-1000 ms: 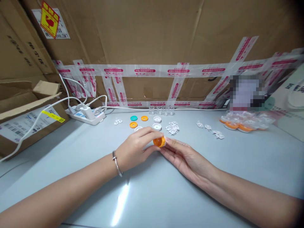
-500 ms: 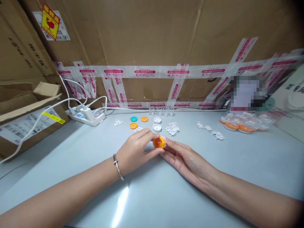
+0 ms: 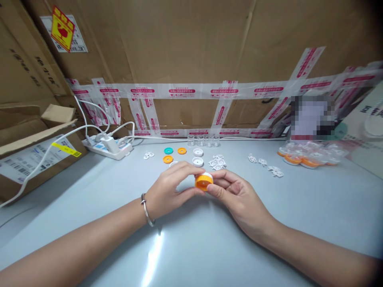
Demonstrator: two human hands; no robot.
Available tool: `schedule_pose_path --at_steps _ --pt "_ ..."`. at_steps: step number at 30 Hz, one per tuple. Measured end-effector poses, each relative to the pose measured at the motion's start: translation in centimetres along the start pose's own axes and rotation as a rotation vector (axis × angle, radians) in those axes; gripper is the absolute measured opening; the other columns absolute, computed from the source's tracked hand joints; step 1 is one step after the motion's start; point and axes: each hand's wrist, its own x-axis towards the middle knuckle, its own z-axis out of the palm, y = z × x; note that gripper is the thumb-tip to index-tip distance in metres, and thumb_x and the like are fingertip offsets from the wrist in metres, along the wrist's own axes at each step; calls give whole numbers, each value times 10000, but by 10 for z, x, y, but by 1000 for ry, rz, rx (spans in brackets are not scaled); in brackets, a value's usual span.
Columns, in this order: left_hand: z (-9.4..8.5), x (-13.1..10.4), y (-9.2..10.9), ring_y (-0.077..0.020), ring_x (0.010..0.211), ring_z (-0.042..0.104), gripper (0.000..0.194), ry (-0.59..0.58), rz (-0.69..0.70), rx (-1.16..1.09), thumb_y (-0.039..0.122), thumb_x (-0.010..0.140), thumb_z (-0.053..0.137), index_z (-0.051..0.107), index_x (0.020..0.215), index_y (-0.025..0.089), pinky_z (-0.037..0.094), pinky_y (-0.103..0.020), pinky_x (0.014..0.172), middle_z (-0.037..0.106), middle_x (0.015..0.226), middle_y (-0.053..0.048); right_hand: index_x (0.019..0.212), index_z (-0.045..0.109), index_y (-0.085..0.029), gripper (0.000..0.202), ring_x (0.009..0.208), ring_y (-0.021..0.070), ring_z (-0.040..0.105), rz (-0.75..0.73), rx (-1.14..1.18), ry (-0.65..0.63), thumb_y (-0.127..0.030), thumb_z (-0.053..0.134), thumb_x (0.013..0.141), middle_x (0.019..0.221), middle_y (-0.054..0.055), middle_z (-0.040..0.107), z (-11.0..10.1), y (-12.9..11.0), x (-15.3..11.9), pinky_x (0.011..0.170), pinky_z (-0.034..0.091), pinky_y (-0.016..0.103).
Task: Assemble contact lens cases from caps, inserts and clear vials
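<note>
An orange cap with a white part against its far side [image 3: 204, 182] is held between both hands above the grey table. My left hand [image 3: 173, 185] pinches its left side between thumb and fingers. From the right, my right hand [image 3: 236, 193] grips it, thumb on the near face and fingers behind. Beyond the hands lie a teal ring [image 3: 168, 151], an orange ring [image 3: 182, 151], a second orange ring [image 3: 168, 159] and white rings [image 3: 198, 161], one partly hidden by my left hand. Small white pieces [image 3: 218, 162] are heaped to the right of the white rings.
Clear cylinders [image 3: 200, 140] stand near the cardboard wall [image 3: 191, 48]. More white pieces [image 3: 252, 158] and a pile of clear-and-orange items [image 3: 308, 155] lie at right. At left are small white discs [image 3: 149, 154], a power strip [image 3: 115, 151] with cables and an open carton [image 3: 38, 155].
The orange cap has tilted, showing its side and more of the white part. My right thumb has moved down onto its near face, and the right fingers have shifted behind it.
</note>
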Motion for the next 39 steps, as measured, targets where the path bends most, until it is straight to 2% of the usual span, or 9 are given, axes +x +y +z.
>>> schedule_pose_path --at_steps 4,8,15,18,21,25,28,33,39 --pt "-1 1 -1 -139 818 558 313 -4 15 -47 169 748 655 560 1046 165 450 -295 770 623 866 -40 852 587 -199 202 872 165 632 -42 -20 -32 -282 690 699 899 35 694 -1 1 0 809 459 315" --pt "-1 1 -1 -134 797 562 309 14 -38 -88 167 725 678 581 1018 154 447 -280 758 622 849 -38 858 576 -197 205 841 151 634 -4 20 -36 -279 687 706 872 32 697 -1 2 1 810 454 307" --pt "2 1 2 -132 759 573 265 -12 -225 -122 228 725 680 600 967 157 453 -279 751 637 841 -29 867 593 -186 154 824 113 638 162 201 -93 -244 665 743 845 9 691 -4 0 5 856 456 264" --pt "2 0 2 -142 792 577 375 -36 -264 -90 260 734 671 568 1080 158 454 -302 794 623 840 -34 866 631 -162 117 828 99 639 252 293 -91 -228 641 769 868 19 682 -6 1 7 862 469 228" --pt "2 0 2 -163 926 556 414 -37 -149 -46 230 778 623 521 1177 185 448 -334 860 591 989 -76 867 660 -131 109 837 104 647 319 374 -109 -193 615 790 866 38 685 -8 3 8 854 485 207" --pt "0 1 0 -172 1000 544 338 -91 17 -52 213 782 618 573 1115 173 463 -323 881 569 1075 -109 922 660 -120 142 852 127 660 332 431 -123 -170 574 820 881 59 700 -9 5 10 843 508 232" --pt "-1 1 -1 -177 1007 551 381 -91 14 -58 222 764 641 559 1130 162 467 -329 892 581 1078 -113 960 645 -127 163 843 128 663 339 440 -117 -189 561 835 884 59 705 -9 5 10 823 516 236" --pt "-4 2 -4 -181 1023 551 341 -100 16 -68 182 802 587 549 1141 180 471 -352 893 595 1076 -103 963 631 -158 161 791 128 666 370 427 -91 -230 561 837 857 44 706 -9 4 9 780 522 255" --pt "-7 3 -6 -161 983 562 270 -133 102 -20 135 831 534 558 1097 171 493 -319 856 599 1040 -102 930 639 -155 160 799 137 666 373 398 -80 -256 552 842 825 48 708 -9 2 9 772 518 254"
